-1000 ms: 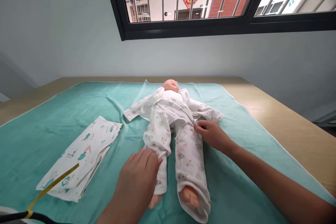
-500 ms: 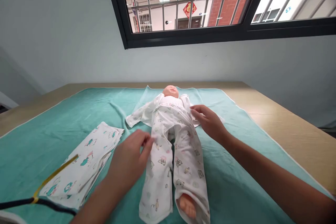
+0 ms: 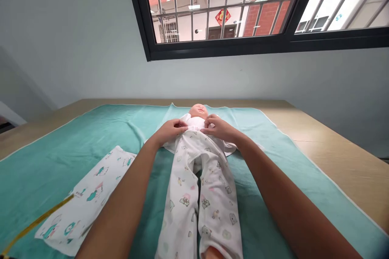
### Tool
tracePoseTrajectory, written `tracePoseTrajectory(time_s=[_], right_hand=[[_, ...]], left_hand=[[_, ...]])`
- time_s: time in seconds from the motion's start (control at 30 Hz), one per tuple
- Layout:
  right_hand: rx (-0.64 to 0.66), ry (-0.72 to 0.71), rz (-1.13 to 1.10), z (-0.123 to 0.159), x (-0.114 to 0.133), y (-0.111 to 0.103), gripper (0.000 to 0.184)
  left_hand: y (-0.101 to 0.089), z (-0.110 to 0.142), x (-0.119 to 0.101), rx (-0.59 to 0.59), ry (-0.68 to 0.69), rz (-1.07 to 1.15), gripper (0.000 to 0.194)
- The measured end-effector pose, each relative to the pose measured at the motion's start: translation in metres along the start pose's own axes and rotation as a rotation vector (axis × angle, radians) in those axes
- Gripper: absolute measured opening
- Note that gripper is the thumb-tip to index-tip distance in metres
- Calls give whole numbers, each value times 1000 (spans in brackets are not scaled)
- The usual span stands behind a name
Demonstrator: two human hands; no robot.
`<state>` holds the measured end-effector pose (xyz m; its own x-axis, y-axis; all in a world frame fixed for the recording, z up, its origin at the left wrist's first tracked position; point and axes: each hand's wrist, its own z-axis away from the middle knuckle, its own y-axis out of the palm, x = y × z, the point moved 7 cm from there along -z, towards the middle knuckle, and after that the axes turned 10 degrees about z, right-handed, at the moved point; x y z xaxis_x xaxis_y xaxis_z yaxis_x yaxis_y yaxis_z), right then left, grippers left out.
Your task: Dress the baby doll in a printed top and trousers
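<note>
Left fingers [image 3: 183, 129] and right fingers [image 3: 207, 131] pinch trousers [image 3: 214, 190] over teal cloth [image 3: 100, 133], facing a barred window [image 3: 288, 37].

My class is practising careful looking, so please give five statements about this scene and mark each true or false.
1. The doll lies on its back on the green sheet. True.

2. Both hands are at the doll's feet. False: the left hand and the right hand are at the waist of its trousers.

3. The trousers have a printed pattern. True.

4. The folded cloth lies on the right hand's side of the doll. False: it lies on the left hand's side.

5. The window frame is white. False: it is black.
</note>
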<state>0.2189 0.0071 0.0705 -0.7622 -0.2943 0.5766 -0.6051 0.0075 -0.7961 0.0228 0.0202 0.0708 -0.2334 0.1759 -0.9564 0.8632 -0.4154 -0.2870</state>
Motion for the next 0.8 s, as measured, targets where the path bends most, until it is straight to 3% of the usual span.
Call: tracePoseTrajectory(time_s=[0.1,0.27,0.53,0.63,0.8], right_hand=[[8,-88,7,-3,4,1,31],[-175,-21,50,-5,-5,-1,28],[-406,140,-53,-9,-31,3,30],[-383,125,-145,-9,-34,5,29],[-213,96,-110,-6,-27,-1,30]], left_hand=[[-3,0,3,39,7,-55,36],[-1,-12,-3,19,126,-169,29],[-1,-44,-1,-265,198,-406,17],[-1,-44,1,-268,184,-335,14],[-5,-29,-3,-118,89,-254,18]])
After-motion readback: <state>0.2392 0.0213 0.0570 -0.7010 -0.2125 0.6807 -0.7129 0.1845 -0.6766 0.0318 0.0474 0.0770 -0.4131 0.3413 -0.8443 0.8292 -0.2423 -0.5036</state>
